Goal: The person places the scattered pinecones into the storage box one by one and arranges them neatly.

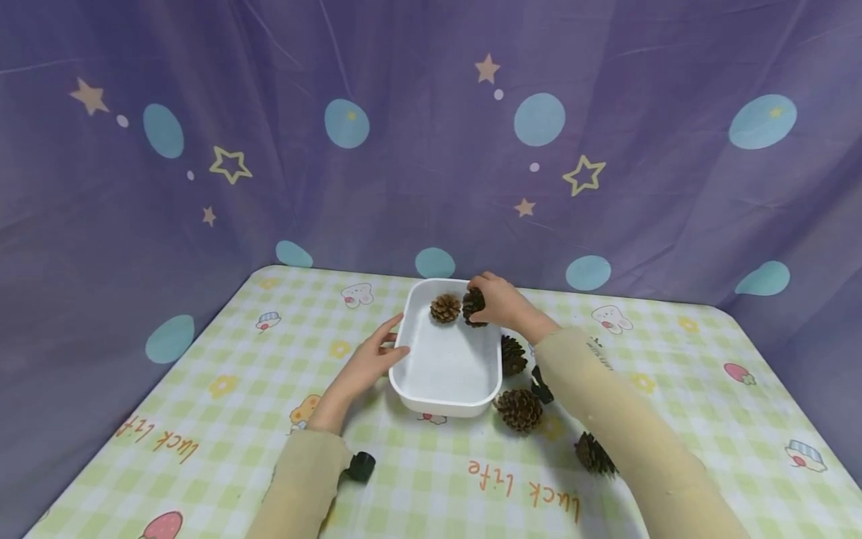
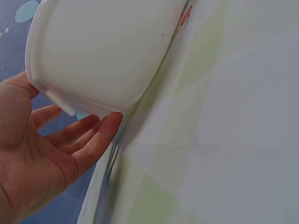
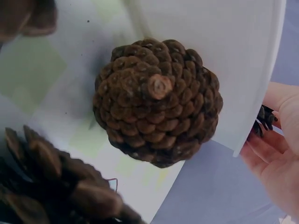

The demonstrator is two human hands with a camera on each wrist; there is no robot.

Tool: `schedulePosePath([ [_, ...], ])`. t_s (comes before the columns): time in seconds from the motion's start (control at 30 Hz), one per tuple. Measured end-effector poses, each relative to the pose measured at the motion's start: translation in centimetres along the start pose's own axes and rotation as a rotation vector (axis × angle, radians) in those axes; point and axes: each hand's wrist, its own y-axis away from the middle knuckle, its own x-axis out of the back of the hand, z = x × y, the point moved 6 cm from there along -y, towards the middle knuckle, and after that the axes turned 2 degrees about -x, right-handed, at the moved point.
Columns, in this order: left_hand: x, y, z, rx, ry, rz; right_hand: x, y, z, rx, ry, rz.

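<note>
A white rectangular tray (image 1: 444,367) stands on the table, with one brown pine cone (image 1: 445,308) inside near its far end. My left hand (image 1: 370,363) grips the tray's left side, thumb at the rim; the left wrist view shows its fingers (image 2: 100,140) against the outer wall. Over the tray's far right corner, my right hand (image 1: 503,303) holds a second pine cone (image 1: 474,307) between thumb and fingers. That cone (image 3: 265,119) shows only partly past the tray wall in the right wrist view.
Right of the tray lie several more pine cones: one close to its wall (image 1: 513,355), another by the near right corner (image 1: 519,410), and one partly behind the right sleeve (image 1: 595,454). A checked cloth (image 1: 222,449) covers the table; a purple curtain (image 1: 404,195) hangs behind.
</note>
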Motion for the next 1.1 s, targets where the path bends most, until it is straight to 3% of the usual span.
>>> schedulePosePath([
  [0.37,0.0,0.0,0.1,0.014,0.0,0.005,-0.8,-0.8,0.1,-0.018,0.058,-0.007],
  [0.67,0.1,0.0,0.1,0.016,0.014,-0.006,-1.0,-0.9,-0.1,0.029,0.078,0.026],
  [1.1,0.1,0.1,-0.1,0.005,0.023,0.007,-1.5,-1.0,-0.1,-0.002,0.086,0.042],
])
